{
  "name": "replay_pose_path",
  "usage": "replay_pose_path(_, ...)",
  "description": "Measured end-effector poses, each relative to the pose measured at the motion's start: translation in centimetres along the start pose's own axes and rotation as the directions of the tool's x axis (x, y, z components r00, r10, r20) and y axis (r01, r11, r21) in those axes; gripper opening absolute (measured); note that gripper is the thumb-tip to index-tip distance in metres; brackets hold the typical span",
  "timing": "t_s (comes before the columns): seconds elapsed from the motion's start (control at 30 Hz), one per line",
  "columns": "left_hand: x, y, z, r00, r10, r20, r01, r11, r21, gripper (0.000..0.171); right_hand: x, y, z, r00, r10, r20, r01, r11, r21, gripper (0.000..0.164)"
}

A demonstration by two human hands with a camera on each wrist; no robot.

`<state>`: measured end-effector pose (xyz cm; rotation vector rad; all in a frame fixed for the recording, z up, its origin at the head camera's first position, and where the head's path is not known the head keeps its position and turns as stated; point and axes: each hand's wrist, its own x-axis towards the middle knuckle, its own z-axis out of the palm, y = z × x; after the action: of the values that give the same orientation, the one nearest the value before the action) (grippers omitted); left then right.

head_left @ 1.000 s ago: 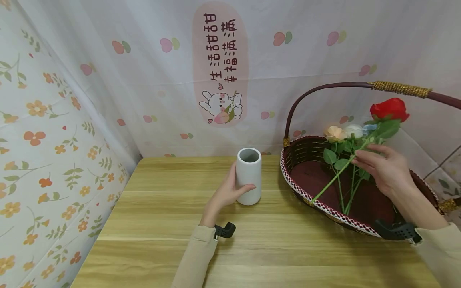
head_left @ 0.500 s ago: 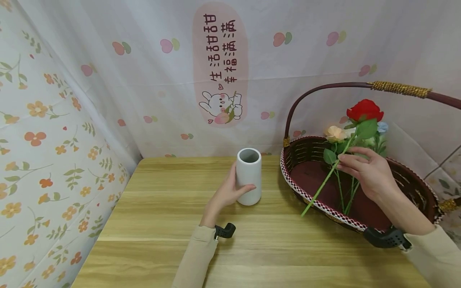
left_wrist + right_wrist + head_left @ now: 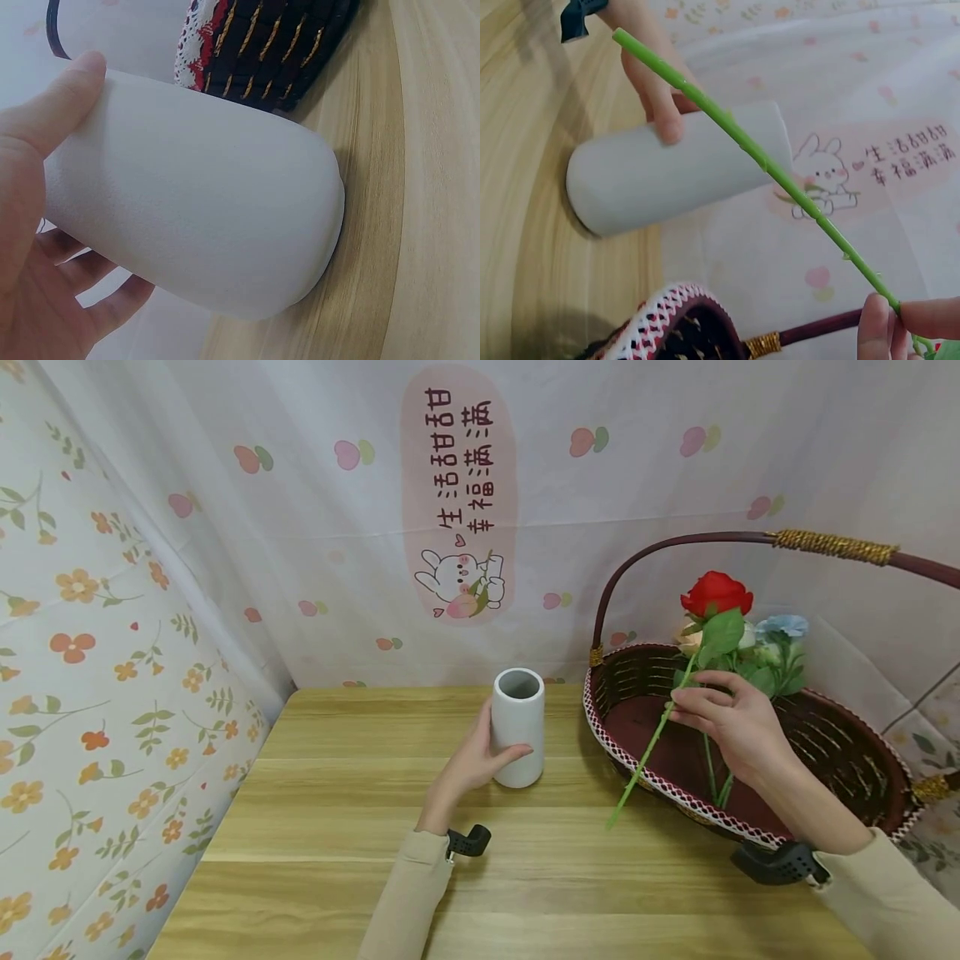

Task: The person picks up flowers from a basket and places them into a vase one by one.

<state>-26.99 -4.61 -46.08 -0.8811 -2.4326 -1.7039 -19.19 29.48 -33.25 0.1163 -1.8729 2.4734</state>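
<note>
A white cylindrical vase (image 3: 519,735) stands upright on the wooden table, its mouth facing up. My left hand (image 3: 480,750) holds it from the left, thumb across the front and fingers around the far side, as the left wrist view also shows. Over the basket's front left rim, my right hand (image 3: 731,718) pinches the green stem (image 3: 742,139) of a red rose (image 3: 716,594). The bloom is up and the stem slants down to the left, its lower end beyond the rim and apart from the vase. Part of the stem is hidden by the fingers.
A dark brown woven basket (image 3: 630,764) with a white-and-red trim and an arched handle (image 3: 678,538) stands on the right. Inside it lean several flowers, among them a blue flower (image 3: 782,626). Patterned curtains hang behind and at the left of the wooden table (image 3: 360,827).
My right hand has moved left with the red rose, carrying its stem end out past the basket rim. The left hand and the vase have stayed in place.
</note>
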Motion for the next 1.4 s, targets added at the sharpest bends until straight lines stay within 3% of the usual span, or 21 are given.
replay_pose_path(0.2, 0.0, -0.1, 0.0, 1.000, 0.013, -0.009, -0.013, 1.000, -0.001, 0.098, 0.3, 0.2, 1.4, 1.000, -0.002, 0.023, 0.003, 0.998, -0.070, 0.036)
replay_pose_path(0.77, -0.1, -0.1, 0.1, 1.000, -0.010, -0.013, 0.010, 1.000, 0.013, 0.099, 1.3, -0.7, 4.4, 0.999, -0.010, 0.050, 0.016, 0.994, -0.112, 0.037)
replay_pose_path(1.07, -0.2, -0.1, 0.1, 1.000, -0.011, -0.014, 0.011, 1.000, 0.005, 0.098, 2.0, -1.8, 6.0, 0.994, -0.073, 0.085, 0.078, 0.995, -0.059, 0.035)
replay_pose_path(1.4, -0.2, -0.2, 0.0, 1.000, -0.010, -0.006, 0.010, 1.000, 0.000, 0.098, 3.6, -3.7, 7.3, 0.984, -0.151, 0.097, 0.145, 0.987, 0.074, 0.033)
